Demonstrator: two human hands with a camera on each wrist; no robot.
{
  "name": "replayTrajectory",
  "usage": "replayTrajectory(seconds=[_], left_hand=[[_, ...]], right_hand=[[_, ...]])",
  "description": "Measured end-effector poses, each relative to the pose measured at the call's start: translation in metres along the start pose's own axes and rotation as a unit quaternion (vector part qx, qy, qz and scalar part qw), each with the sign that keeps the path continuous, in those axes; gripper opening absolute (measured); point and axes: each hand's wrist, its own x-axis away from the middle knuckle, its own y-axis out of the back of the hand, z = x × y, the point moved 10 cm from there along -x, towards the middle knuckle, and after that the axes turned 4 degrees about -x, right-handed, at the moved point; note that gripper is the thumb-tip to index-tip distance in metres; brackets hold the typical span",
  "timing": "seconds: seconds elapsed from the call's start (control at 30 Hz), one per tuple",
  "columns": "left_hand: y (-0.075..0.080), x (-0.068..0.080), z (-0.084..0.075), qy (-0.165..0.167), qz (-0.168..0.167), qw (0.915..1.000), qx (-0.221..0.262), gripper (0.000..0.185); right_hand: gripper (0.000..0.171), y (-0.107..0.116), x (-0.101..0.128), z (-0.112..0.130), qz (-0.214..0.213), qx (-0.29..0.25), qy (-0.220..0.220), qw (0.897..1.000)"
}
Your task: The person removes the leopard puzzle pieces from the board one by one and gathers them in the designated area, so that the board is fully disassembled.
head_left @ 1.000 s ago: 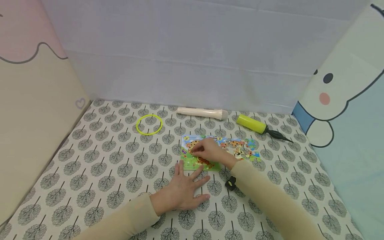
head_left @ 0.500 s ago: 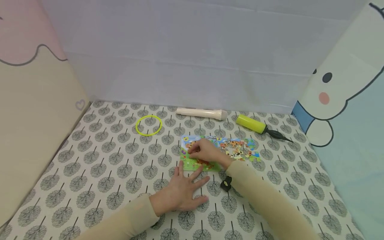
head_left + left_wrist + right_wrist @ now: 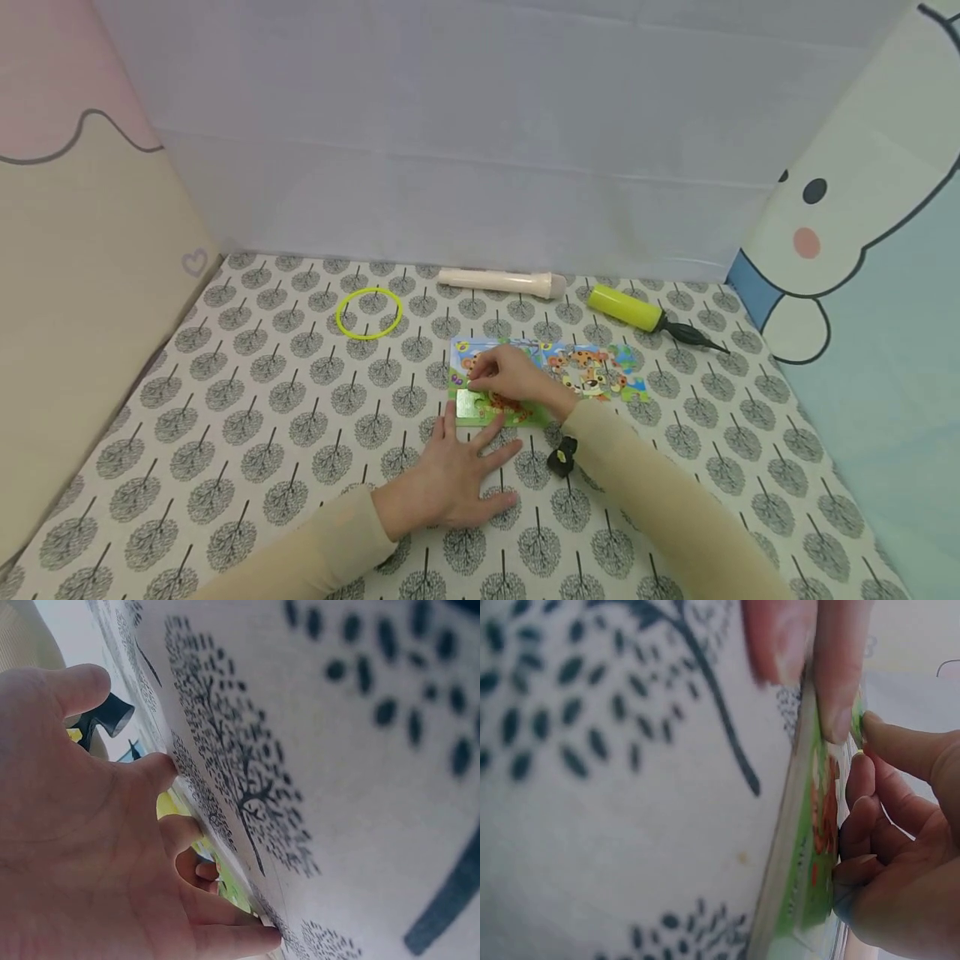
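Note:
A picture puzzle board [image 3: 542, 417], green and blue with a spotted animal, lies mid-table. Its near left corner shows a pale bare patch [image 3: 468, 404]. My right hand [image 3: 513, 372] is over the board, thumb and index finger pinching a small green puzzle piece [image 3: 857, 724], tilted up from the board in the right wrist view. My left hand [image 3: 453, 479] lies spread on the cloth, with straight fingers; its fingertips touch the board's near edge. Several puzzle pieces [image 3: 595, 383] with animal faces lie to the right of the board, some gaps between them.
A yellow ring [image 3: 339, 315] lies at the back left. Behind the board is a white toy microphone [image 3: 495, 282]. A yellow hand pump [image 3: 624, 308] with a black nozzle lies back right. A small black device [image 3: 562, 457] hangs at my right cuff.
My right hand has shifted slightly left, and the green piece has come up at the board's near left corner, baring the pale patch. My left hand stays put.

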Motion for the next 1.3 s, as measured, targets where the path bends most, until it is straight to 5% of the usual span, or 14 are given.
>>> replayTrajectory(seconds=[0.43, 0.6, 0.8, 1.3], left_hand=[[-0.001, -0.001, -0.002, -0.001, 0.004, 1.0, 0.004, 0.073], [-0.002, -0.001, -0.003, -0.001, 0.004, 1.0, 0.004, 0.073], [-0.002, -0.001, -0.002, 0.003, 0.01, 0.9999, 0.003, 0.073], [-0.002, 0.0, 0.001, 0.005, 0.012, 0.9999, -0.007, 0.076]], right_hand=[[0.011, 0.002, 0.003, -0.007, 0.034, -0.103, -0.032, 0.994], [0.015, 0.017, 0.009, -0.009, 0.008, -0.144, -0.039, 0.989], [0.015, 0.044, 0.023, -0.016, -0.011, -0.119, -0.028, 0.992], [0.01, 0.073, 0.077, -0.052, 0.051, -0.065, -0.035, 0.996]])
